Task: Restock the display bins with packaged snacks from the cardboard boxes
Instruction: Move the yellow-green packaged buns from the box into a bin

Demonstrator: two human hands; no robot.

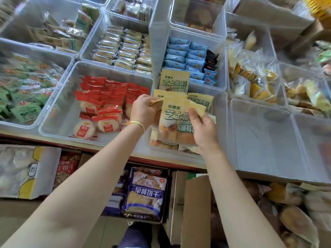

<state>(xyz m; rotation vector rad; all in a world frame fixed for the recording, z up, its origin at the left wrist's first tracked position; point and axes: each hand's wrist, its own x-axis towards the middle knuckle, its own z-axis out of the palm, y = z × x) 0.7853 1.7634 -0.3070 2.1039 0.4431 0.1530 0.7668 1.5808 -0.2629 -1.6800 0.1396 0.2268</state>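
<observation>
Hands (143,110) (201,126) both pinch one yellow snack packet (176,122) over its clear bin (221,104) | step: placing | next: stand it beside upright packets (174,81), release.

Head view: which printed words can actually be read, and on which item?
"早餐饼干": purple biscuit bag on the lower shelf.
"芝士": yellow packet held by both the left hand and the right hand.
All other packets: print too blurred.

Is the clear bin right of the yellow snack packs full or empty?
Empty: the clear bin shows only its bare bottom, no packs inside.
</observation>
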